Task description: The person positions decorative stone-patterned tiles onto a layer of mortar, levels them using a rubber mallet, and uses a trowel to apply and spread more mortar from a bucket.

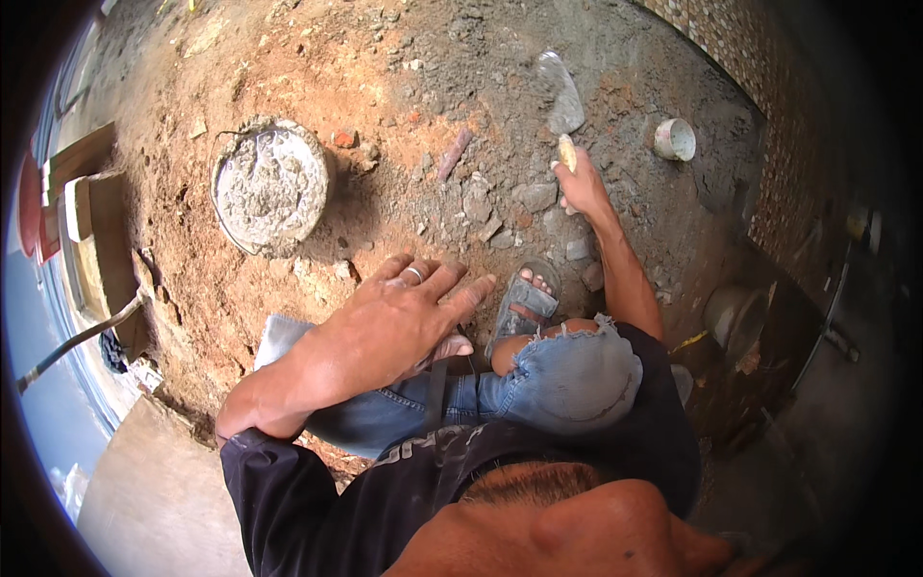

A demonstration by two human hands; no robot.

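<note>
My right hand is closed around the pale handle of a trowel. The trowel's grey blade, slightly blurred, points away from me over the rough grey ground. Nearer my body, my left hand hangs in front of my knee, palm down, fingers spread, with a ring on one finger and nothing held. Ahead and to the left stands a bucket filled nearly to the rim with wet grey mortar. Its wire handle leans to the left side.
Broken stones and a reddish brick piece lie between bucket and trowel. A small whitish pot rests to the right, near a pebbled wall. My sandalled foot is below the stones. Wooden boards stand far left.
</note>
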